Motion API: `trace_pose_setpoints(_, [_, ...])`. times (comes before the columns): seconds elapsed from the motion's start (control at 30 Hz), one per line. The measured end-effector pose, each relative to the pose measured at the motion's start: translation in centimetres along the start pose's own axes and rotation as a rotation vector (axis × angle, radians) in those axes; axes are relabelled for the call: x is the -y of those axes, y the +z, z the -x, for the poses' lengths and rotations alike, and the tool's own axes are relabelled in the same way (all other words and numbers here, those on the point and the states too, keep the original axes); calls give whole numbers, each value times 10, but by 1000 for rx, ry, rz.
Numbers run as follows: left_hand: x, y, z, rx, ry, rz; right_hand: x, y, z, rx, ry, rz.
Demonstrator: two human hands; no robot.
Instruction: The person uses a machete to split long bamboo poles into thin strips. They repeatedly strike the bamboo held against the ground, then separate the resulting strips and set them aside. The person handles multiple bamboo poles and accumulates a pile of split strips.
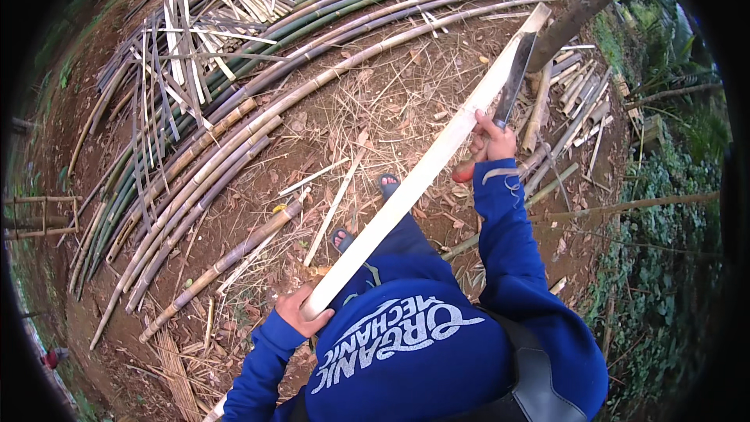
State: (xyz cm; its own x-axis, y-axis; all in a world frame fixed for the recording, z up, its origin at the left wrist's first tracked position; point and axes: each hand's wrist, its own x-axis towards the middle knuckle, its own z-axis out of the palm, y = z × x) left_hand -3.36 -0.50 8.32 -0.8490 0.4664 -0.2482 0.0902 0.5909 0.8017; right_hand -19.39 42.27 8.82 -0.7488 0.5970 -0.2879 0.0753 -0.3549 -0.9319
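Observation:
A long pale split-bamboo strip runs slantwise across the view, from beside my body up to the far right. My left hand is closed around its near part, thumb on top. My right hand grips a machete, its fingers wrapped round an orange-red handle that shows below the fist. The dark machete blade points away from me along the strip's right edge, close to its far end. My right fingertips reach the strip's edge. Whether the pale piece under my left sleeve belongs to the same strip, I cannot tell.
A tree trunk leans beside the strip's far end. Long bamboo poles curve across the ground ahead, with split slats piled on them. Cut bamboo pieces lie at right. Shavings and dry leaves cover the soil around my sandalled feet.

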Motion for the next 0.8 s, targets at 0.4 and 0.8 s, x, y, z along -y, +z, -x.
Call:
trace_pose_setpoints(0.4, [15, 48, -96, 561, -379, 903, -3, 32, -7, -29, -53, 306])
trace_pose_setpoints(0.8, [-43, 20, -93, 317, -408, 732, -2, 22, 82, 626, -686, 1702])
